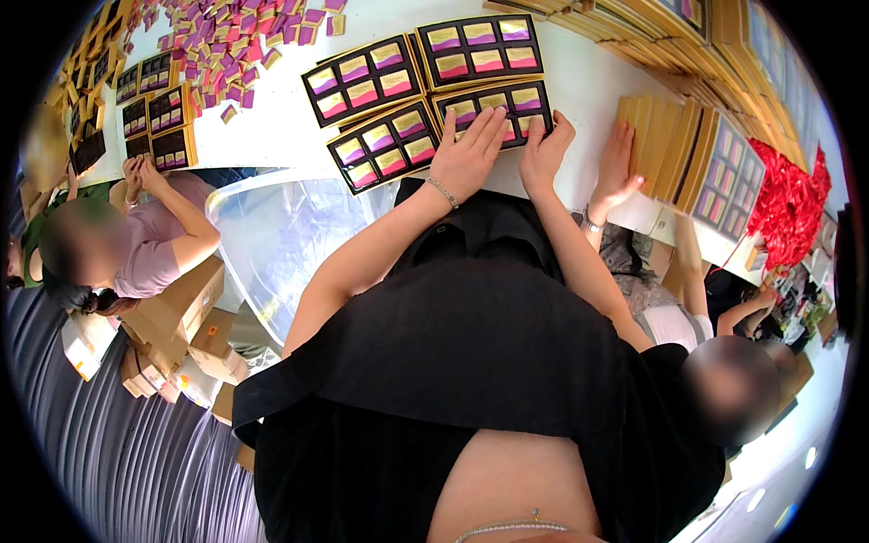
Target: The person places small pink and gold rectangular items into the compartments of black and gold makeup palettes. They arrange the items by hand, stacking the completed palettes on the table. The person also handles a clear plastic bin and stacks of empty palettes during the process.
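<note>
Four dark trays stand in two rows on the white table. Each has a gold rim and six wrapped pieces in gold, purple and pink. Flat on the near right tray (497,102), my left hand (466,156) presses with its fingers stretched out over the wrapped pieces. My right hand (545,152) touches that tray's near right corner, thumb and fingers apart. To its left sits the near left tray (385,147), tilted a little. Behind are the far left tray (364,81) and the far right tray (480,51).
Loose wrapped pieces (240,54) pile at the far left. Gold-edged boxes (665,149) stand in a row at the right, a co-worker's hand (615,167) against them. Red shredded filler (787,204) lies beyond. A clear plastic bin (281,244) is below the table's left edge. Another co-worker handles trays (172,149) at left.
</note>
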{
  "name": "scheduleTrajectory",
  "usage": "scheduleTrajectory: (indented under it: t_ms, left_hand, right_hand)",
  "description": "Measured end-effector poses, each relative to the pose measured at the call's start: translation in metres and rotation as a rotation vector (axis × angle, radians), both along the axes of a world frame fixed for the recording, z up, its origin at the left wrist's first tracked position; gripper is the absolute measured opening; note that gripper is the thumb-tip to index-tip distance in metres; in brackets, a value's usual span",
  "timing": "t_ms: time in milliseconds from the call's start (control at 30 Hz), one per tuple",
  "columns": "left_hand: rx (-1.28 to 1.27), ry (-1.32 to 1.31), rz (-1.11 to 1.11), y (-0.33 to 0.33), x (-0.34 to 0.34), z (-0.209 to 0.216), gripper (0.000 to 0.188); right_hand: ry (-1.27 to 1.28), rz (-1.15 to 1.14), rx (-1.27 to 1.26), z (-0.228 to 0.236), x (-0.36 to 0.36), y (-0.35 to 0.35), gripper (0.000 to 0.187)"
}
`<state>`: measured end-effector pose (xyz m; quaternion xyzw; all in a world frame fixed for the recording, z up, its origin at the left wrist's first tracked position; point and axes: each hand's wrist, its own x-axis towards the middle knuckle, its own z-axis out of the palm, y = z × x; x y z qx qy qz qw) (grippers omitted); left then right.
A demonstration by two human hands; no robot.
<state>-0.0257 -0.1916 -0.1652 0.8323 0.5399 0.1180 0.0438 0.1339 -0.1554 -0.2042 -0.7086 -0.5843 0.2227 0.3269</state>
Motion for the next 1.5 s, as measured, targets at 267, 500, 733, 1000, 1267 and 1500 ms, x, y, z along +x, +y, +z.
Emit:
scheduleTrajectory:
  t_ms: [267, 500, 733, 1000, 1267, 1500]
  left_hand:
    - [-0.101, -0.199, 0.358, 0.025, -0.069, 0.049, 0.072]
    - [-0.036, -0.479, 0.964, 0.031, -0.215, 0.013, 0.068]
    - [-0.085, -0.708, 1.035, -0.013, -0.223, -0.013, 0.06]
    - [-0.034, -0.977, 1.187, 0.025, -0.267, 0.011, 0.059]
    - [-0.117, -1.887, 0.538, 0.117, -0.273, 0.122, 0.077]
    - [-0.192, -1.793, 0.556, 0.12, -0.252, 0.161, 0.045]
  right_hand:
    - [0.063, 0.352, 0.326, 0.097, -0.044, 0.066, 0.045]
    - [0.155, 0.704, 0.18, 0.059, -0.256, 0.265, 0.057]
    - [0.151, 0.39, -0.502, 0.012, -0.404, 0.421, 0.054]
    - [0.042, 0.406, -0.045, -0.006, -0.391, 0.427, 0.032]
    - [0.184, 1.097, -0.005, 0.167, -0.255, 0.205, 0.019]
    - [0.55, 1.039, -0.195, 0.192, -0.2, 0.168, 0.015]
